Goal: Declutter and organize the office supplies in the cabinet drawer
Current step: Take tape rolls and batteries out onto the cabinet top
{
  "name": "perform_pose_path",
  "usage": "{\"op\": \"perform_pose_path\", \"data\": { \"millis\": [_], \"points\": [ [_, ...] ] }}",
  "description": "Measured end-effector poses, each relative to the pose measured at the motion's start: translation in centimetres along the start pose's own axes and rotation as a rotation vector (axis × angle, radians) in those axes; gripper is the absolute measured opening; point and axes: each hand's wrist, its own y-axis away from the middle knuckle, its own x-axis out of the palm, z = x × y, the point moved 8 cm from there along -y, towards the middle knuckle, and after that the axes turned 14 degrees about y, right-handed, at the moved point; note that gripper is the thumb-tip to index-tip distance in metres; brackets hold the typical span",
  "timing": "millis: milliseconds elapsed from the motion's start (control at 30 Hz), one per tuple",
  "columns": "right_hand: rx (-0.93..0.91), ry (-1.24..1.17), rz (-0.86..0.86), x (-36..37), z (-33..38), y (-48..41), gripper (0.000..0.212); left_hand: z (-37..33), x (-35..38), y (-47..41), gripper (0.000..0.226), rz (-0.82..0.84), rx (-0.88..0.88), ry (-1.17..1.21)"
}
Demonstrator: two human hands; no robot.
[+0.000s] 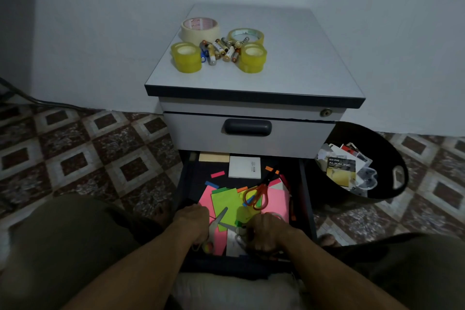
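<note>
Pink and green paper (pixel 226 206): loose sheets over the front half of the open drawer (pixel 226 267).
Left hand (pixel 192 221): knuckles up at the front left corner, fingers curled down beside the grey scissors (pixel 221 216); grip unclear.
Right hand (pixel 266 234): knuckles up near the front edge, fingers curled under; whatever it holds is hidden.
Orange scissors (pixel 262 189): on the paper, toward the right side.

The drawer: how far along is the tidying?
Done, it seems: tape rolls and batteries sit grouped on the cabinet top, and packaging lies in the black bin. In hand: the left hand and right hand are down at the front of the drawer among coloured paper; what they hold is unclear. Left: orange scissors, loose strips and a white pad lie scattered inside.
</note>
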Motion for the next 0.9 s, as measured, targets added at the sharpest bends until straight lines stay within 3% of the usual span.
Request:
{"op": "perform_pose_path", "data": {
  "millis": [300, 567, 900],
  "points": [
    [-0.077, -0.046, 0.041, 0.4, 2.1, 0.4, 0.024, 0.5, -0.3, 0.0, 0.053, 0.014, -0.037, 0.054],
    [-0.11, 0.162, 0.034, -0.3, 2.7, 0.8, 0.025, 0.4, 0.0, -0.1, 0.045, 0.049, -0.049, 0.093],
    [-0.065, 0.042, 0.137, -0.1, 2.8, 0.8, 0.032, 0.2, -0.6, -0.3, 0.042, -0.011, -0.026, 0.154]
  ]
}}
